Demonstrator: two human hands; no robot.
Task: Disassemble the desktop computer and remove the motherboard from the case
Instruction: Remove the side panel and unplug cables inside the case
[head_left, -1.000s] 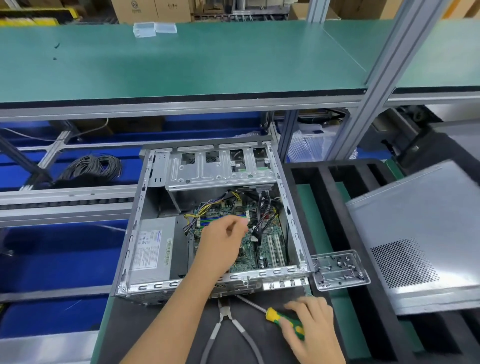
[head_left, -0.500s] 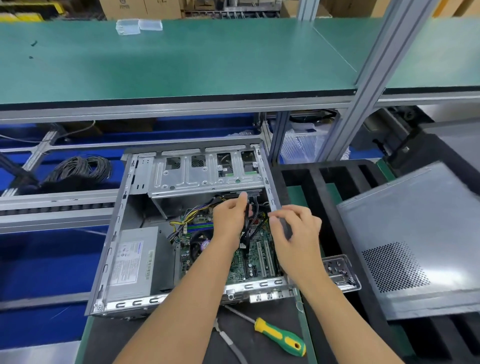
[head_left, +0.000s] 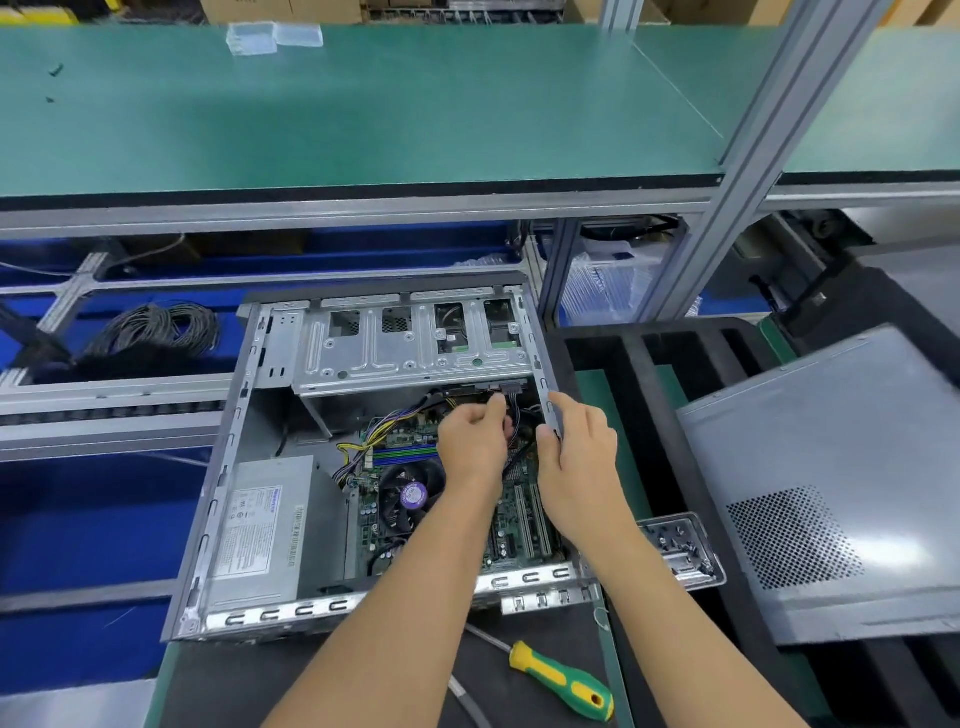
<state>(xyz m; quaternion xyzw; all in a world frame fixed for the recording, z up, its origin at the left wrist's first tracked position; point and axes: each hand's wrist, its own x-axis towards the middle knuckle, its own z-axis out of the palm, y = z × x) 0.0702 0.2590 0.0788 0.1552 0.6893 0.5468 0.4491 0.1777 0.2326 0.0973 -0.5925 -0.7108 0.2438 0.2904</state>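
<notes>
Both hands worked inside the open case (head_left: 244, 467) at the centre of the frame.

The left hand (head_left: 475, 441) had its fingers curled round the dark cables (head_left: 514, 415) under the drive cage (head_left: 415, 348), while the right hand (head_left: 576, 447) gripped the case's right wall with curled fingers. The motherboard (head_left: 400, 447) lay on the case floor, beside the power supply (head_left: 260, 525) at lower left. A green-and-yellow screwdriver (head_left: 563, 680) lay on the dark surface (head_left: 249, 686) below the case.

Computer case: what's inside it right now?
Inside the case: power supply, motherboard with fan, wire bundle, drive cage. The left hand and right hand cover the cables they work on.
</notes>
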